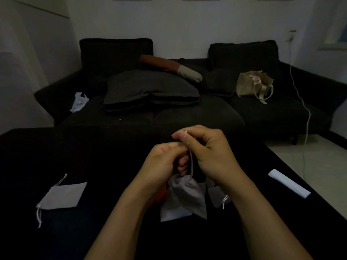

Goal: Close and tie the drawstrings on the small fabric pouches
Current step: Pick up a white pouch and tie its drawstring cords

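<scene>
Over the middle of the black cloth-covered bench [93, 162], the right hand [208, 152] pinches a thin white drawstring [191, 166] taut above a small cinched grey fabric pouch [189, 194], while the left hand [165, 166] curls round the cord beside it. A flat grey drawstring pouch [62, 196] lies near the bench's left edge.

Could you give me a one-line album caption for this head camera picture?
Right hand and left hand pull the white drawstring of a small grey fabric pouch above a black table.
</scene>
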`<state>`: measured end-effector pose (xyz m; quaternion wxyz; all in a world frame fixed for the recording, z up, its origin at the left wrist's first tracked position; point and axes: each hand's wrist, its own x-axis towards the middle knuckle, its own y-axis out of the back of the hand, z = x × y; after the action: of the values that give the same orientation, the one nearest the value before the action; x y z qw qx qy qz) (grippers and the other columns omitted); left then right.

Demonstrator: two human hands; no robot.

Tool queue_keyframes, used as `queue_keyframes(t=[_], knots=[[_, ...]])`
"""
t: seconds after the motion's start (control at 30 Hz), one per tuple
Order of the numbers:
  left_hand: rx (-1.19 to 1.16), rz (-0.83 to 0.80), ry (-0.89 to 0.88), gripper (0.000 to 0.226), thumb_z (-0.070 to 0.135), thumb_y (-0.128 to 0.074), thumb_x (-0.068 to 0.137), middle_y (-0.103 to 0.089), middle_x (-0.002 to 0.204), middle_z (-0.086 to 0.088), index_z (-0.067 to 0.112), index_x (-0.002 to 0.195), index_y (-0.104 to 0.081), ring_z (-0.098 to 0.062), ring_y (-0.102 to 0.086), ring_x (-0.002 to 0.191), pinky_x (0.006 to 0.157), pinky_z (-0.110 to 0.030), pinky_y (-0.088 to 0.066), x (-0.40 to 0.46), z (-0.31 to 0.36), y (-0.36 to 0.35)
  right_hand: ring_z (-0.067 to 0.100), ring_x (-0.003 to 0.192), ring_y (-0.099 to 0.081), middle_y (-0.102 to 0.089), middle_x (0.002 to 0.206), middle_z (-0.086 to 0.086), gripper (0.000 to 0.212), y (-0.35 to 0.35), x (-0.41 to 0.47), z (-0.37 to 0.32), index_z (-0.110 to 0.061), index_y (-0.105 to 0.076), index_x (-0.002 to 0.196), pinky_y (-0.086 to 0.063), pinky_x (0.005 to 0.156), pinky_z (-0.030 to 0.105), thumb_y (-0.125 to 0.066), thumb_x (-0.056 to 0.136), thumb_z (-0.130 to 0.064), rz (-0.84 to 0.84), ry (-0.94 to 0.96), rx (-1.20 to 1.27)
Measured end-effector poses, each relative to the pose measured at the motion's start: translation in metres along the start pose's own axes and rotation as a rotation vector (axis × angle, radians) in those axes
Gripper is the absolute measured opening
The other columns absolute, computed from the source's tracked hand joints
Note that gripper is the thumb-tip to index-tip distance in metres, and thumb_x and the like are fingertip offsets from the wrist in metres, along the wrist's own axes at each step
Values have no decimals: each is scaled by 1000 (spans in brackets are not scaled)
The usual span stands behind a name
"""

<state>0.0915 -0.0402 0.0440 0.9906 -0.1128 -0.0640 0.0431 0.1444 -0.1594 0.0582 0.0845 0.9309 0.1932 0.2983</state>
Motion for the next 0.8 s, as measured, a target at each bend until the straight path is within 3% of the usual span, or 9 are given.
queue_keyframes(t=[0.07, 0.2, 0.33, 0.43, 0.57, 0.7, 0.8], knots=[[-38, -40, 49, 28, 24, -54, 88, -42, 57, -5, 14, 62, -54, -16, -37, 52, 52, -30, -31, 1, -1, 2, 6, 82, -69, -70, 91, 2, 15, 1, -1, 1, -15, -78, 91, -52, 73, 18, -64, 93, -19, 0, -78, 12], [120, -69, 29, 33, 34, -61, 89, -45, 54, 0, 15, 62, -59, -11, -37, 49, 48, -22, -33, -2, -2, 2, 18, 67, -70, -73, 74, 17, 22, 4, -4, -1, -2, -77, 85, -56, 62, 26, -64, 93, -20, -26, -185, 162], [146, -35, -9, 32, 24, -51, 99, -52, 56, 2, 12, 79, -74, -8, -44, 50, 48, -18, -38, -3, -2, 3, 22, 53, -62, -65, 62, 22, 28, 9, -6, 0, 5, -73, 89, -50, 51, 23, -61, 94, -19, 5, -283, 315], [100, -22, -9, 35, 22, -48, 101, -58, 57, -1, 7, 80, -71, -9, -46, 50, 47, -18, -40, -3, -1, 1, 25, 59, -62, -66, 66, 22, 25, 14, -7, 0, 6, -72, 92, -45, 54, 24, -61, 93, -16, -78, -300, 348], [110, 21, 3, 35, 19, -47, 101, -56, 59, -4, 4, 79, -69, -9, -47, 50, 49, -17, -41, -3, 1, 1, 16, 63, -62, -72, 77, 23, 15, 20, -7, 1, 1, -76, 91, -47, 54, 18, -65, 90, -10, -89, -282, 245], [68, 126, 31, 30, 17, -49, 101, -62, 65, -7, 2, 87, -72, -11, -55, 55, 53, -18, -48, 0, -4, 1, 5, 59, -61, -73, 70, 5, 12, 19, -5, 5, -7, -76, 79, -46, 54, 17, -70, 88, -13, 22, -245, 134], [28, 203, 12, 23, 16, -55, 98, -67, 71, -6, 8, 90, -75, -7, -58, 59, 55, -16, -50, 2, -6, 3, 0, 79, -68, -76, 83, -1, 11, 14, -5, 6, -12, -76, 77, -49, 66, 12, -71, 86, -12, -23, -309, 162]])
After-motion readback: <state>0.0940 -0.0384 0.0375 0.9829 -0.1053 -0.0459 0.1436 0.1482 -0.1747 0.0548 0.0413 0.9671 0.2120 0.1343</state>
